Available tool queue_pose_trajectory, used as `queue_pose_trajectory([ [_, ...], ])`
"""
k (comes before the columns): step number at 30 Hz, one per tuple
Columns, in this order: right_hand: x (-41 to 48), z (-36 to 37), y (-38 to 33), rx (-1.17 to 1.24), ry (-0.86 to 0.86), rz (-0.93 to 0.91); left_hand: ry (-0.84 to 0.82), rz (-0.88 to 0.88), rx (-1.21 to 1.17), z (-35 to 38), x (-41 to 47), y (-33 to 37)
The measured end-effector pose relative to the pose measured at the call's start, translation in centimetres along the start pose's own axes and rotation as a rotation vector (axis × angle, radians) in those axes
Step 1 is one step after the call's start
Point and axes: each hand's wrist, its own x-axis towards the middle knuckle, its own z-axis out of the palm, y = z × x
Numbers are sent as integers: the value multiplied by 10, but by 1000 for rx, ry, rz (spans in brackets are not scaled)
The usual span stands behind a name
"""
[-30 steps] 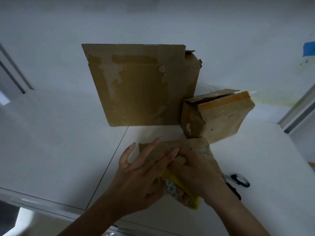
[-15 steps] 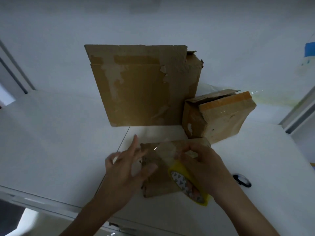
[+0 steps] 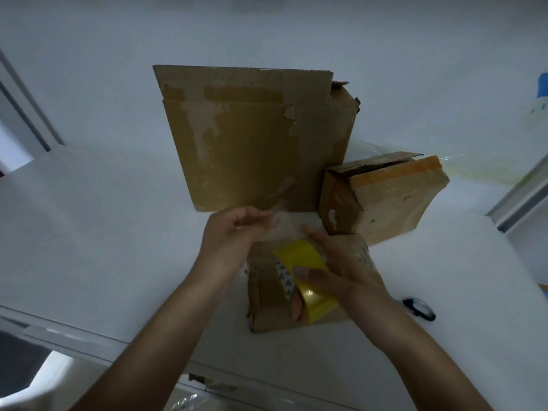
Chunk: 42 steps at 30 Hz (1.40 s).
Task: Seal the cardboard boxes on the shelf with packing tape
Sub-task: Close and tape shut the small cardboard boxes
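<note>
A small flat cardboard box lies on the white shelf near its front edge. Over it my right hand grips a yellow roll of packing tape. A clear strip of tape runs from the roll up and left to my left hand, which pinches its free end above the box's far edge. A tall cardboard box stands at the back against the wall. A smaller box with a raised flap and orange tape leans to its right.
Black-handled scissors lie on the shelf right of my right forearm. The shelf's front edge runs below my arms. A crumpled clear plastic sheet lies behind the right box.
My left hand left the small box's top, took the tape's end and drew it up and away from the roll. My right hand turned the roll and lifted it slightly.
</note>
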Motion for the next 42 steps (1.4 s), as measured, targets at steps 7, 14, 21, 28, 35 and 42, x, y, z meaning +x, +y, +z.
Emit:
queue_pose_trajectory([
  [7,7,-3,3,85,43,-10,59,130,32,6,25,26],
  [14,2,-2,7,-44,144,-25,-13,68,-41,8,51,29],
  [21,-5,-2,7,-5,93,56,162,106,-72,6,79,36],
  [28,-15,13,22,197,20,168,-18,-14,-10,2,97,16],
  [35,-9,34,43,240,11,282,-85,-146,59,6,100,-41],
  [42,-12,41,48,335,41,319,-96,-144,227,14,107,-67],
])
